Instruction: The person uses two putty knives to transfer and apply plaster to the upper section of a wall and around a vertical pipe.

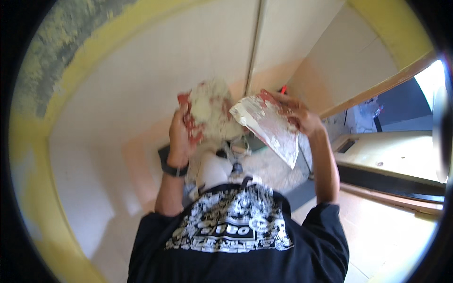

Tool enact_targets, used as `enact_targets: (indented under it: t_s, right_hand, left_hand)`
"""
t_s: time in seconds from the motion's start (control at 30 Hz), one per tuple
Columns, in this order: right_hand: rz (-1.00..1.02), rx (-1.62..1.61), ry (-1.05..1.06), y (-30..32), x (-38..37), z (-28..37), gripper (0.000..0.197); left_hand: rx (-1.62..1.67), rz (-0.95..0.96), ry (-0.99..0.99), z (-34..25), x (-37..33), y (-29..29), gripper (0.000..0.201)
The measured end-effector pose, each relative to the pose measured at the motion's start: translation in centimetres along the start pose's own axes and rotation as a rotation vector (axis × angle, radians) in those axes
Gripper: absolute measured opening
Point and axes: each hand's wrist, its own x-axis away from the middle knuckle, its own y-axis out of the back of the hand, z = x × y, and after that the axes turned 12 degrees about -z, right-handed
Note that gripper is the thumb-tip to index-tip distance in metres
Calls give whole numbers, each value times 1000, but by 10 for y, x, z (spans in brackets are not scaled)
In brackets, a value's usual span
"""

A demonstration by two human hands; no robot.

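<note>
My left hand [178,136] is raised in front of me, shut on a red-edged plastering board [207,111] heaped with whitish filler. A dark band sits on that wrist [174,170]. My right hand [298,114] grips a wide flat putty blade [271,131] smeared with white filler. The blade slants down and to the right, with its upper corner close beside the board. Whether blade and board touch I cannot tell. My black shirt with a white print [236,226] fills the lower middle.
A cream wall [141,80] with a vertical seam [255,47] stands straight ahead, with an inner corner to its right. A wooden-framed opening [396,80] at the right shows a bright room. On the floor below my hands lie white, splattered things [214,170].
</note>
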Motion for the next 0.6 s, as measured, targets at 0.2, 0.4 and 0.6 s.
enact_targets:
  t_s: [0.2,0.4,0.6]
  right_hand:
    - [-563,-363,744,41,-16,80,66]
    - [-1132,646,1512,49,-68,212,40]
    - [-1035,870,1631,50,-148,208,56]
  left_hand:
    - [83,-172,5,16,1,-4,21]
    - [76,22,-96,9,18,4,23]
    - [139,13,-187,12,6,25,41]
